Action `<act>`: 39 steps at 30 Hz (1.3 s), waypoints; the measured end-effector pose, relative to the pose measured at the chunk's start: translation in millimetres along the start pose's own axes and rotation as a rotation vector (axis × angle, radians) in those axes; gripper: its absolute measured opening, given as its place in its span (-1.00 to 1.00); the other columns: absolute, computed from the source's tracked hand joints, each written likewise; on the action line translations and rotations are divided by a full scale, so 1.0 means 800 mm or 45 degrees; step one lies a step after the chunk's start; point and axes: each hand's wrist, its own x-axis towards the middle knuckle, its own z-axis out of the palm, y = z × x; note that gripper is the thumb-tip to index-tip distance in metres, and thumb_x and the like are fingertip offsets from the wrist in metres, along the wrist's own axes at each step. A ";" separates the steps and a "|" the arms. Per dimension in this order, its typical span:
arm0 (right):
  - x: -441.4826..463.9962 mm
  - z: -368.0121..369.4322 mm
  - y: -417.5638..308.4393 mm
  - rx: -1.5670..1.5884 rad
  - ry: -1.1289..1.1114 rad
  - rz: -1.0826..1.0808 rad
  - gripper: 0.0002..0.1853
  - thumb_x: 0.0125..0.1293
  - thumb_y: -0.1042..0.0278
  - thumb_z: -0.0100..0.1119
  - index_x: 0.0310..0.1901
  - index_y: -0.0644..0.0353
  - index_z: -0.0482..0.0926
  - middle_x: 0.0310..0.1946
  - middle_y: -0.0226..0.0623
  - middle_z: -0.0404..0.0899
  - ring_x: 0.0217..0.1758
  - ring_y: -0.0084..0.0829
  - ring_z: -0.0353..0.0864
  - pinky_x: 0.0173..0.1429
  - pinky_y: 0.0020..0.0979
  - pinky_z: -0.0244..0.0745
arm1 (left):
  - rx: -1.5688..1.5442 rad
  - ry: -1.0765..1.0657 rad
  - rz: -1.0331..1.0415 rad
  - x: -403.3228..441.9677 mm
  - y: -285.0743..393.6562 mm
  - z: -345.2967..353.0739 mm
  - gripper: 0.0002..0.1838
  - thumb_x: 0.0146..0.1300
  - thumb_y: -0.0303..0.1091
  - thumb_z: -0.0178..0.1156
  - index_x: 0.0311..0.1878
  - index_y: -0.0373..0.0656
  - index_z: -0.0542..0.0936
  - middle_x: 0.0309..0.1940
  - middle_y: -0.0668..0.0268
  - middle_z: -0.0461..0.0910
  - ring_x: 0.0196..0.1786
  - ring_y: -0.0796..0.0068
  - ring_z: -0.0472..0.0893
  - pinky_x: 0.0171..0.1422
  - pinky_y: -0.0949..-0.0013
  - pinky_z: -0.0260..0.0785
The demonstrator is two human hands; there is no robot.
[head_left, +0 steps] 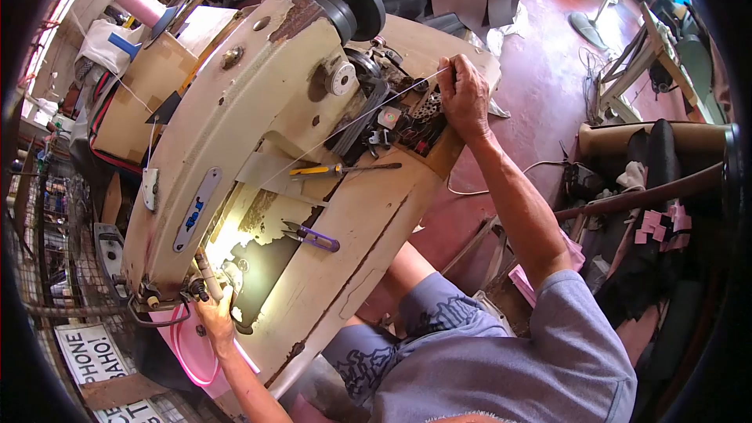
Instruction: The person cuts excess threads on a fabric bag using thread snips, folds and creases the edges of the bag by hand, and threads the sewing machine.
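Observation:
A cream industrial sewing machine [227,102] with worn paint stands on its table. My right hand [466,98] is closed, pinching a white thread [376,110] above the parts tray at the table's right end. The thread runs taut across the machine bed towards the lit needle area. My left hand [215,313] is at the machine's head, fingers bent close by the needle bar [207,274]; what its fingertips hold is hidden. Between the hands lie a screwdriver [317,170] with a yellow handle and purple thread snips [313,238].
A tray of small metal parts [415,121] sits beside my right hand. The black handwheel [345,4] juts out at the top. Pink material [196,345] hangs below the machine head. Rolls of material [658,149] lie at right, and a cardboard box [145,110] stands behind the machine.

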 end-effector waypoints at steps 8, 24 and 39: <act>-0.001 0.001 0.002 0.005 -0.016 0.002 -0.76 0.43 0.30 0.14 -0.35 0.25 0.42 -0.41 -0.03 0.51 -0.28 0.06 0.56 -0.18 -0.04 0.43 | 0.033 0.011 0.073 0.006 -0.013 -0.004 -0.74 0.26 -0.67 0.17 0.00 -0.22 0.56 -0.22 0.41 0.53 -0.23 0.63 0.50 -0.16 0.52 0.36; 0.000 0.000 0.002 0.039 -0.015 0.061 -0.76 0.45 0.28 0.14 -0.34 0.25 0.44 -0.42 -0.03 0.51 -0.29 0.05 0.56 -0.17 -0.05 0.43 | 0.065 0.036 0.063 0.007 -0.023 -0.012 -0.77 0.25 -0.61 0.22 -0.03 -0.22 0.54 -0.22 0.41 0.53 -0.25 0.63 0.51 -0.14 0.55 0.35; 0.000 0.001 0.002 0.024 -0.020 0.014 -0.75 0.44 0.28 0.14 -0.35 0.25 0.43 -0.44 -0.04 0.50 -0.31 0.04 0.56 -0.19 -0.07 0.43 | -0.014 0.043 0.032 0.002 -0.006 -0.002 -0.79 0.27 -0.57 0.24 -0.04 -0.17 0.54 -0.20 0.41 0.53 -0.26 0.66 0.51 -0.15 0.55 0.37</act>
